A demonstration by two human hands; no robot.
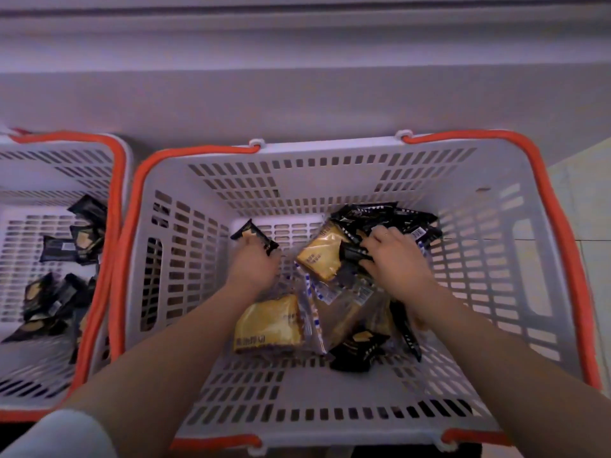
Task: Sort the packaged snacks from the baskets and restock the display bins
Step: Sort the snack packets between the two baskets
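I am reaching both arms down into the big basket [330, 166], a grey slotted one with orange handles, sitting just right of a second basket [59, 166] of the same kind.

My left hand [254, 262] is gripping a black pack [253, 238] near the far left of the basket floor; my fingers are curling round its near end, and the rest of the pack is sticking out beyond my knuckles toward the back wall.

My right hand [393, 256] is pinching another small black pack [353, 252] between thumb and fingers, right at the edge of the black pile [396, 216] heaped in the far right corner.

Between my hands a yellow pack [322, 256] is lying tilted, touching the pack in my right hand. A second yellow pack [269, 325] is lying nearer to me, under my left forearm, beside some clear-wrapped packs [337, 299]. One more black pack [358, 348] is lying closest to me, by my right forearm.

The left basket is holding only black packs [79, 236], scattered along its right side.
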